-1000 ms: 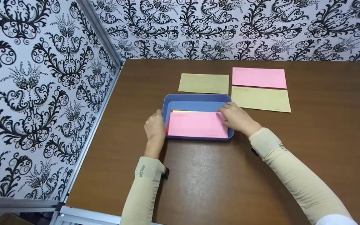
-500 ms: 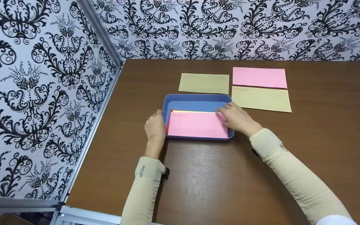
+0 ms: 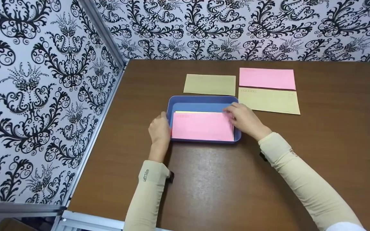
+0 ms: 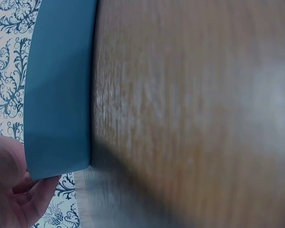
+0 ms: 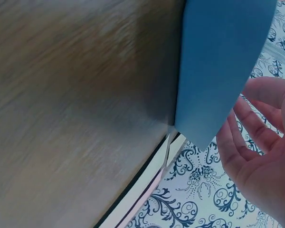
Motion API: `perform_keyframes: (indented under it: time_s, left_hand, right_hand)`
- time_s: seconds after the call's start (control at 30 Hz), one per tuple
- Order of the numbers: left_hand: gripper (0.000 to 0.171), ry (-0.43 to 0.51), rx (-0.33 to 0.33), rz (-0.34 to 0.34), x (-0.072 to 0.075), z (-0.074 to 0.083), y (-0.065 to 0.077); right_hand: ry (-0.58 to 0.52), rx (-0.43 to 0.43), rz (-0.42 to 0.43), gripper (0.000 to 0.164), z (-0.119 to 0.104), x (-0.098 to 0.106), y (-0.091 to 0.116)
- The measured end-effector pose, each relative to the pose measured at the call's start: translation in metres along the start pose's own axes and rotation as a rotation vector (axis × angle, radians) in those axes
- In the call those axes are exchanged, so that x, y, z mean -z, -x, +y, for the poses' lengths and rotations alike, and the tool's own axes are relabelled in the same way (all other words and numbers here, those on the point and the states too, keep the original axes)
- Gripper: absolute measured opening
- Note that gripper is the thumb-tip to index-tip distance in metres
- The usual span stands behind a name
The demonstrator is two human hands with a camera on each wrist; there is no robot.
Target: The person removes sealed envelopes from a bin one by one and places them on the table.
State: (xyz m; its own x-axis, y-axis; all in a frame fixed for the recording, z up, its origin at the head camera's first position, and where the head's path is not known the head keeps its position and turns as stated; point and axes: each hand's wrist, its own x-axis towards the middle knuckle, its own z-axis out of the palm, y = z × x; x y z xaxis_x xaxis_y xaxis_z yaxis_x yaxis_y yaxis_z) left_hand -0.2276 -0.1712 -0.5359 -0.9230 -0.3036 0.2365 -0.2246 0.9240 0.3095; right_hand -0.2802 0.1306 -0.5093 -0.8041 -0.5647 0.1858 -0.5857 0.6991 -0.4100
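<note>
A shallow blue tray rests on the brown table, with a pink envelope lying on top of other paper inside it. Thin yellow and red edges peek out beneath the pink one. My left hand holds the tray's left side, fingers curled at the rim; the left wrist view shows them behind the tray wall. My right hand is over the tray's right rim, its loosely spread fingertips right at the pink envelope's upper right corner. In the right wrist view, the fingers are relaxed beside the wall.
Behind the tray lies an olive-tan envelope. To its right are a second pink envelope and a pale yellow envelope in front of that one. Patterned panels border the table at the back and left.
The pink envelope in the tray has shifted slightly left and back, covering most of the red edge. The right hand's fingers have loosened and spread at its corner. The left hand stays put.
</note>
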Motion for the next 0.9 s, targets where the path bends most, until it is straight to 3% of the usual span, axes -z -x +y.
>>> perform_keyframes:
  time_s: [0.37,0.7,0.9]
  left_hand:
    - [0.017,-0.015,0.006,-0.001,-0.0008,0.0004,-0.0009]
    - [0.015,-0.024,-0.003,0.006,-0.0006,0.0003,-0.0007]
    - [0.019,-0.025,-0.008,0.023,-0.0007,0.0005,-0.0003]
  right_hand:
    - [-0.114,-0.174,-0.01,0.015,-0.0026,0.0044,-0.0035]
    - [-0.127,-0.201,-0.007,0.012,-0.0031,0.0068,-0.0016]
    - [-0.135,-0.18,0.056,0.011,-0.0032,0.0059,0.0011]
